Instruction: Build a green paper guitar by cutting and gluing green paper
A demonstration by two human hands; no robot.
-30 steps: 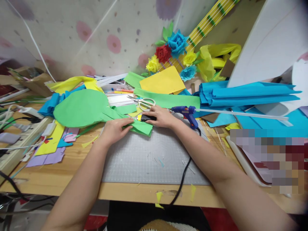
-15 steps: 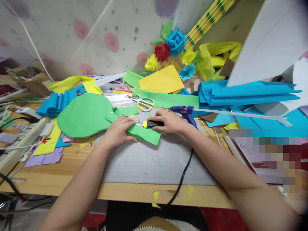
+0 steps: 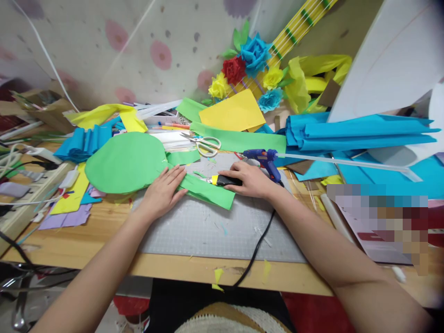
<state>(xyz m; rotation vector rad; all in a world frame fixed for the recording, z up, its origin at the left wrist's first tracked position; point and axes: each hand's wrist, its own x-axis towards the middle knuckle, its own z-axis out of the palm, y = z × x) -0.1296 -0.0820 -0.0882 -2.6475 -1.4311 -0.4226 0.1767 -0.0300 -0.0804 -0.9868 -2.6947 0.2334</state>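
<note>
My left hand (image 3: 165, 189) lies flat with its fingers stretched over the narrow part of a green foam or paper piece (image 3: 126, 162), whose wide rounded end spreads to the left. In my right hand (image 3: 250, 178) is a black and yellow utility knife (image 3: 227, 180), its blade pointing left over the green strip (image 3: 213, 193). A small green sliver (image 3: 199, 174) lies beside the blade. Under all this is a grey cutting mat (image 3: 194, 236). White-handled scissors (image 3: 208, 146) rest just beyond my hands, and a blue glue gun (image 3: 265, 162) lies past my right hand.
Yellow card (image 3: 232, 111) and a long green strip (image 3: 243, 140) lie at the back. Blue crepe paper rolls (image 3: 347, 132) fill the right. Paper flowers (image 3: 255, 53) stand by the wall. A power strip (image 3: 38, 199) sits at left; a black cord (image 3: 258, 245) crosses the mat.
My left hand has shifted left and flattened on the green piece. The knife has drawn slightly right, and a green sliver now shows by its blade. The view has moved slightly.
</note>
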